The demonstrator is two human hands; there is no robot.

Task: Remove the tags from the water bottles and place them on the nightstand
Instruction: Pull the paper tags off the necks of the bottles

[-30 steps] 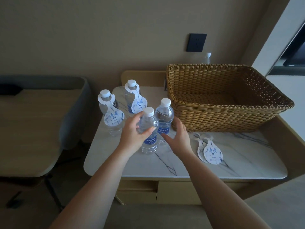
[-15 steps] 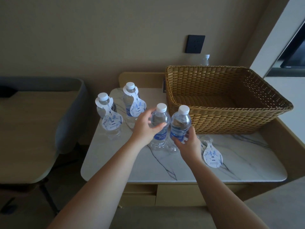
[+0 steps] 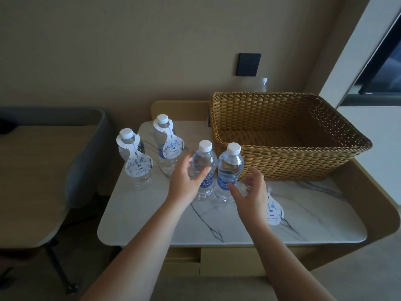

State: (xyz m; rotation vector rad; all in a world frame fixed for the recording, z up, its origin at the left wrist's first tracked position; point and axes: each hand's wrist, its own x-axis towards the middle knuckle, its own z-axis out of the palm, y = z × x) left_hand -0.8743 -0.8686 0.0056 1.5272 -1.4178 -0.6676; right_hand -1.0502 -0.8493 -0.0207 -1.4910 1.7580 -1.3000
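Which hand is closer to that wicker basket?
The right hand: it is open just in front of the wicker basket. The left hand is farther left, beyond both untagged bottles.

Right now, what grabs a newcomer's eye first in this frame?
Two open hands, left hand and right hand, hover around two untagged bottles standing side by side mid-nightstand. Behind them to the left, two tagged bottles wear white neck tags with blue print. A large wicker basket fills the right rear of the marble top, and a removed tag lies flat by the right hand.
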